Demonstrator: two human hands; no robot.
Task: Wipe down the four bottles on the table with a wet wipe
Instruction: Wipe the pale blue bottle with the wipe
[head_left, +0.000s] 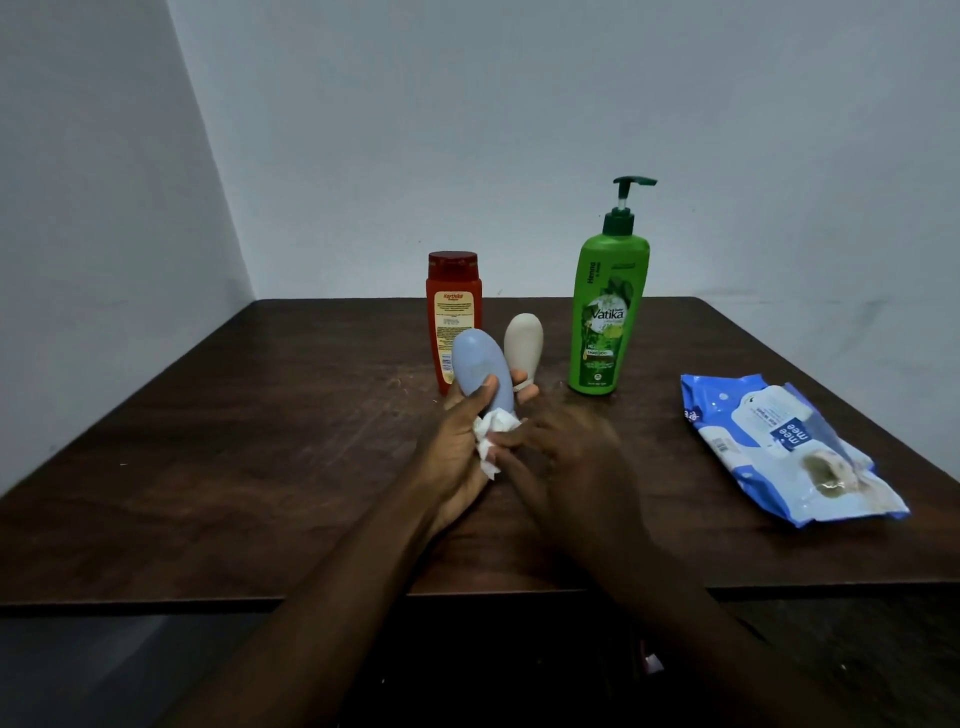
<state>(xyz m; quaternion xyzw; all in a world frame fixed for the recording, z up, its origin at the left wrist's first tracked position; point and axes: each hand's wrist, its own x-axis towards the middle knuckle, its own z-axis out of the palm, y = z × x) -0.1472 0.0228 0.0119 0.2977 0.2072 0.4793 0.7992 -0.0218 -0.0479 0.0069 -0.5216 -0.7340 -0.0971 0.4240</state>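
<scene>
Blue bottle (480, 366) lifted off the desk (260, 441), tilted, rounded end up and away, lower end buried in the hands. Left hand (457, 457) wrapped round its lower body, fingers (488, 387) clamped on it, thumb across the front. White wet wipe (491, 434) bunched at the bottle's lower end, pinched between the two hands. Right hand (566, 457) blurred; fingers curled in against wipe and bottle, grip apparently closed on the wipe. Judged: wiping of blue bottle in progress, not finished. Standing on desk, just behind the hands: red bottle (453, 312), beige bottle (523, 345), green pump bottle (608, 306). Whether any already wiped: cannot tell. Wipe pack (779, 447) lying flat, well right.
</scene>
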